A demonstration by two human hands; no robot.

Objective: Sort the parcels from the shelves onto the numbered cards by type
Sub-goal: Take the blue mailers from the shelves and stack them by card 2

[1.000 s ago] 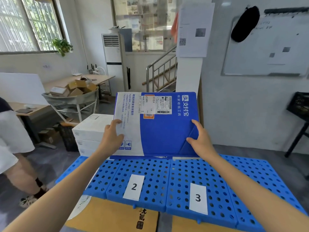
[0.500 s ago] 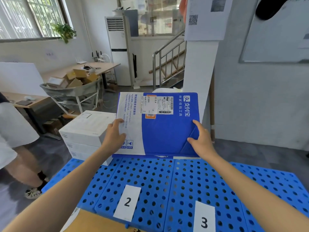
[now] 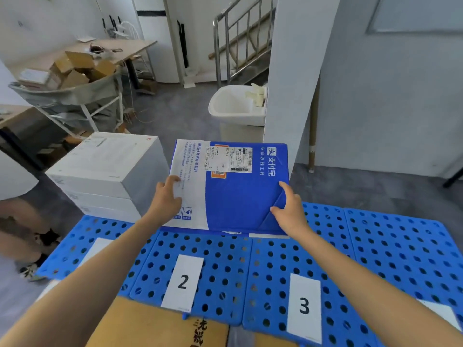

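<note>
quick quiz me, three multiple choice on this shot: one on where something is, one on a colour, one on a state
1. The white boxes stand where from the blue parcel?
A to its left
B to its right
C on top of it

2. The perforated panels under card 2 and card 3 are:
A red
B green
C blue

3. The blue parcel is:
A lying untouched
B held by the left hand and the right hand
C held by one hand only

Key: 1 A, the stack sits beyond the parcel's left edge. 2 C, every panel is blue. 3 B, a hand grips each side.
</note>
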